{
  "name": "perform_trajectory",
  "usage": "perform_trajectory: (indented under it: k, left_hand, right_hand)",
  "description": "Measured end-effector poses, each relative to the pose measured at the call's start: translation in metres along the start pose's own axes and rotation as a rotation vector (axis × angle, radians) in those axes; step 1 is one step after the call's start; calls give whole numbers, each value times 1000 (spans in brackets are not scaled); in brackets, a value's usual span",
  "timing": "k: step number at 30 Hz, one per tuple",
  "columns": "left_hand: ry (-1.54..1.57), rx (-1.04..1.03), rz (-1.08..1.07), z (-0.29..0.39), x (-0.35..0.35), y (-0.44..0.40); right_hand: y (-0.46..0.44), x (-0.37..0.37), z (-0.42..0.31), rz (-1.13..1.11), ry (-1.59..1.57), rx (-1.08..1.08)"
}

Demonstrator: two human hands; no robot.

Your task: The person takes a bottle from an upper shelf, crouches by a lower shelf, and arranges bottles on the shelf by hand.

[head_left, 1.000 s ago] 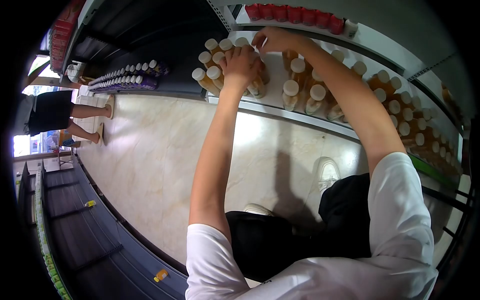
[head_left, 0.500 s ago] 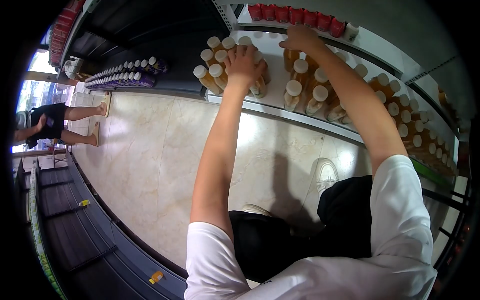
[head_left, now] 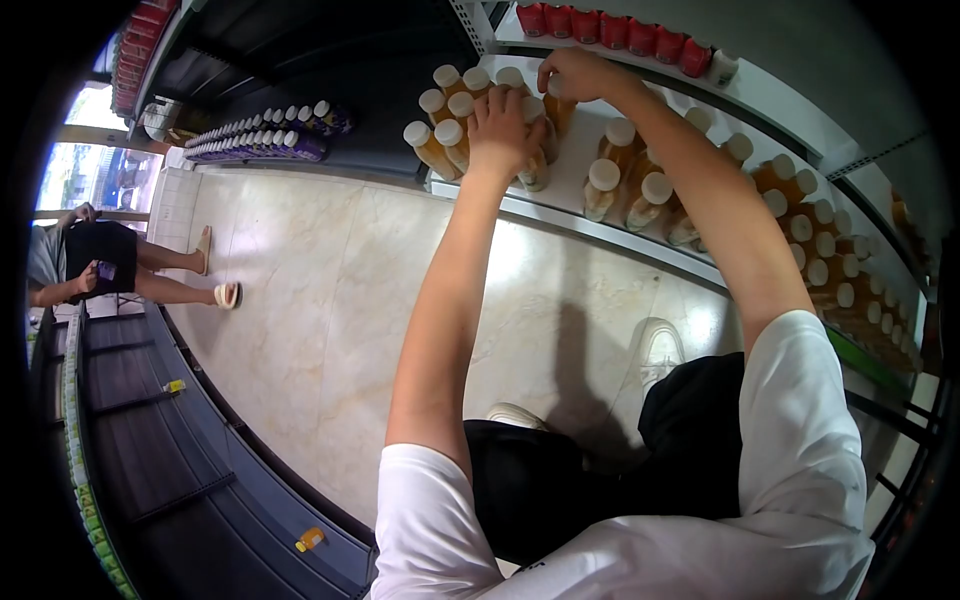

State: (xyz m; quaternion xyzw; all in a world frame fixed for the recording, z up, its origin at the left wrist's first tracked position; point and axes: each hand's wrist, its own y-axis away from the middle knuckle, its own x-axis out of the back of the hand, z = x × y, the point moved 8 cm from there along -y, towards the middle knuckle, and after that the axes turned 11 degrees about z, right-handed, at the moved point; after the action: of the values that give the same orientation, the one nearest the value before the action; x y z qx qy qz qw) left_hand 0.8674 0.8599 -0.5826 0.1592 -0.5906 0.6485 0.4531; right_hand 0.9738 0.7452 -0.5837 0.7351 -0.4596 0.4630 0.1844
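A white shelf (head_left: 572, 180) is occupied by white-capped bottles of amber drink, set in two groups with a bare strip between them. The larger group (head_left: 801, 229) is spread to the right along the shelf and is partly hidden by the right forearm; no handling of its visible bottles is seen, and whether any are to be shifted cannot be told. The smaller cluster (head_left: 450, 132) is packed closely at the left end, in short rows with the caps almost touching. By judgement, the work in hand is partway along: most of this cluster looks to be placed, while its right side is being handled. The left hand (head_left: 503, 135) is laid over that side with fingers spread wide; whether anything is gripped beneath the palm cannot be told. By the right hand (head_left: 583, 75), fingers curled in narrowly, a single bottle (head_left: 560, 118) is held near its cap, just beside the cluster and apart from the larger group. It is not yet released, and whether its base is rested on the shelf cannot be made out
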Motion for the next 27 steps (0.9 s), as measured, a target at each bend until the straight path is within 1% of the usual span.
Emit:
perform_trajectory:
  k: [4, 6, 7, 9, 10, 12, 16, 18, 19, 21, 22, 24, 27]
  left_hand:
    - [-10, -13, -4, 1, 0, 1]
    - [-8, -35, 16, 3, 2, 1]
    - [-9, -34, 15, 3, 2, 1]
    - [-18, -38, 13, 2, 1, 2]
    - [-18, -36, 14, 2, 1, 2]
    - [-14, -57, 39, 3, 3, 2]
    - [-7, -18, 12, 4, 5, 1]
    - [-26, 3, -48, 1, 0, 1]
    - [-27, 4, -48, 1, 0, 2]
    - [-38, -9, -31, 2, 2, 2]
    - [-39, -8, -32, 2, 2, 2]
    - [-19, -11, -16, 3, 3, 3]
    - [-5, -21, 2, 4, 4, 3]
  right_hand:
    - [-3, -3, -1, 38, -66, 32]
    - [-6, -1, -11, 181, -70, 271]
    - [-6, -4, -5, 180, -71, 271]
    - [3, -1, 7, 41, -196, -150]
    - [2, -1, 6, 40, -196, -150]
    - [3, -12, 22, -23, -129, -255]
    - [8, -15, 26, 7, -199, -216]
    - [3, -10, 19, 134, -98, -10]
    - [3, -12, 23, 133, -98, -8]
    - [4, -13, 28, 171, -282, -21]
    - [4, -14, 31, 169, -283, -20]
    - [5, -15, 36, 134, -324, -92]
    - [4, -13, 28, 131, -261, -74]
